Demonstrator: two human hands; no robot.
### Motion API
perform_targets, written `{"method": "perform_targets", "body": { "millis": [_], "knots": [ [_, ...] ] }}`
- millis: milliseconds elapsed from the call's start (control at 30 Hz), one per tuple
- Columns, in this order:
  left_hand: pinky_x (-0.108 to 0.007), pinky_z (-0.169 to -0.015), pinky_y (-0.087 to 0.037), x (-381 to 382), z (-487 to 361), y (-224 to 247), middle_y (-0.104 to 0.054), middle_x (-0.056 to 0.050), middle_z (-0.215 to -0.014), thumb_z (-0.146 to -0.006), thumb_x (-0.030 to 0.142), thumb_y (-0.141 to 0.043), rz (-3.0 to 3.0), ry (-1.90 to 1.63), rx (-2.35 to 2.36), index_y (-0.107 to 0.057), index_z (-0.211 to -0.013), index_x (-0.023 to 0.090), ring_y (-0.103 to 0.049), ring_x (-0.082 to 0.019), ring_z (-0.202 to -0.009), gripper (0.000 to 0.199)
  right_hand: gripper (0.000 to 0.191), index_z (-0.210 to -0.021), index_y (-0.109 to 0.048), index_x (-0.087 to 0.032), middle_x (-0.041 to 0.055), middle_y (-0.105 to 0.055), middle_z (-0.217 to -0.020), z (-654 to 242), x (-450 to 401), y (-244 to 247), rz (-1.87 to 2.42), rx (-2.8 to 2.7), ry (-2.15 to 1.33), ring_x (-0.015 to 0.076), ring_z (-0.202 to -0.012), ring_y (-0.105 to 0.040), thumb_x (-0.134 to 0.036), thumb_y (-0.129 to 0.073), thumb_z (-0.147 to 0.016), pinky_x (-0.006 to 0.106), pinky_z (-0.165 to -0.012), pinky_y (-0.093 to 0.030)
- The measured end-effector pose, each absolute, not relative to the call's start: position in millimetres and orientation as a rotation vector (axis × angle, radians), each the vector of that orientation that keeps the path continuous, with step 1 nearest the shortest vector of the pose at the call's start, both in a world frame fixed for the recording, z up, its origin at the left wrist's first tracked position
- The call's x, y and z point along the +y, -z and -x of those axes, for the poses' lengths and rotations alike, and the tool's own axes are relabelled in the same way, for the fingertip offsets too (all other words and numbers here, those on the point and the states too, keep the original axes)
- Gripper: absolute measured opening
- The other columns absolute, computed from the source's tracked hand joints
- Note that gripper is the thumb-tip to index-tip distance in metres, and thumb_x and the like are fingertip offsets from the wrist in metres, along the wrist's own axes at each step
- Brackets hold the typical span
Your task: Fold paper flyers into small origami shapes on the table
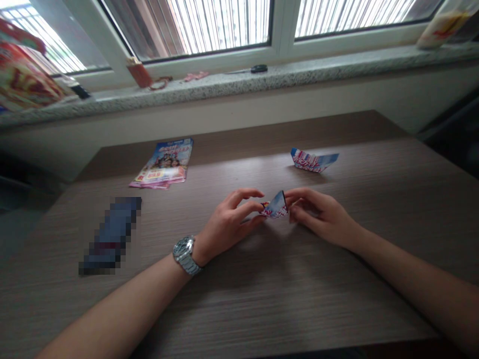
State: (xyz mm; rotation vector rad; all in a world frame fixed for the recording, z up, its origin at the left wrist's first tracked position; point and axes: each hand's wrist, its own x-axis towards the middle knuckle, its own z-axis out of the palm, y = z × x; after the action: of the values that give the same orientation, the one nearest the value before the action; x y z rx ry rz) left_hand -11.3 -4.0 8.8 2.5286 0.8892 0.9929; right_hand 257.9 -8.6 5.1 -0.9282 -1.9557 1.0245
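Between my two hands, near the middle of the table, is a small folded piece of printed paper [276,207] with a blue flap standing up. The fingers of my left hand [237,214] pinch its left side. My right hand [320,212] has thumb and fingers at its right edge. Beyond my right hand, a folded paper boat shape [313,160] in blue, white and red stands on the wooden table [239,299]. A stack of printed flyers [166,162] lies flat at the back left.
A dark pixelated object [112,234] lies at the left of the table. Along the granite windowsill [310,75] are a red-brown item [139,74], a black-handled tool [258,69], a colourful bag [26,75] and a container [443,27].
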Motion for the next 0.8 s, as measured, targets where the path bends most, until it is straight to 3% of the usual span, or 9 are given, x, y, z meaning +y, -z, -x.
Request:
{"method": "perform_targets", "body": {
  "millis": [200,467,600,800],
  "knots": [
    [-0.04,-0.098,-0.057,-4.9,10.5,-11.1,-0.06,-0.009,-0.13,-0.095,0.017,-0.064,-2.564,-0.956,0.903,-0.063,-0.102,0.022,-0.063,-0.021,-0.115,0.009,0.032,-0.132,-0.055,-0.029,0.0026,-0.066,-0.098,-256.9,-7.6,-5.4,0.965,-1.847,-1.034,0.0133,-0.071,-0.067,-0.035,-0.057,-0.101,0.027,-0.066,-0.058],
    [-0.042,-0.097,-0.056,-4.4,11.4,-9.4,-0.062,-0.009,-0.129,-0.095,0.018,-0.063,-2.721,-0.892,0.896,-0.062,-0.1,0.02,-0.063,-0.022,-0.113,0.005,0.05,-0.14,-0.051,-0.032,0.0024,-0.061,-0.108,-255.6,-8.8,-5.5,0.874,-1.963,-0.935,0.012,-0.076,-0.066,-0.03,-0.07,-0.093,0.027,-0.071,-0.059],
    [-0.041,-0.096,-0.056,-4.2,10.5,-8.7,-0.062,-0.008,-0.128,-0.096,0.02,-0.064,-2.747,-0.878,0.899,-0.063,-0.099,0.02,-0.063,-0.022,-0.113,0.003,0.036,-0.128,-0.058,-0.03,0.0037,-0.062,-0.114,-254.8,-8.5,-3.0,0.874,-2.017,-0.888,0.0125,-0.081,-0.069,-0.028,-0.069,-0.094,0.027,-0.074,-0.06],
    [-0.039,-0.097,-0.057,-3.5,10.4,-7.0,-0.06,-0.009,-0.128,-0.094,0.021,-0.067,-2.562,-0.937,0.955,-0.064,-0.108,0.022,-0.063,-0.021,-0.112,0.014,0.022,-0.113,-0.057,-0.026,0.0002,-0.071,-0.092,-256.8,-7.0,0.2,1.011,-1.933,-0.972,0.0136,-0.076,-0.071,-0.028,-0.067,-0.095,0.025,-0.069,-0.06]
  ]
}}
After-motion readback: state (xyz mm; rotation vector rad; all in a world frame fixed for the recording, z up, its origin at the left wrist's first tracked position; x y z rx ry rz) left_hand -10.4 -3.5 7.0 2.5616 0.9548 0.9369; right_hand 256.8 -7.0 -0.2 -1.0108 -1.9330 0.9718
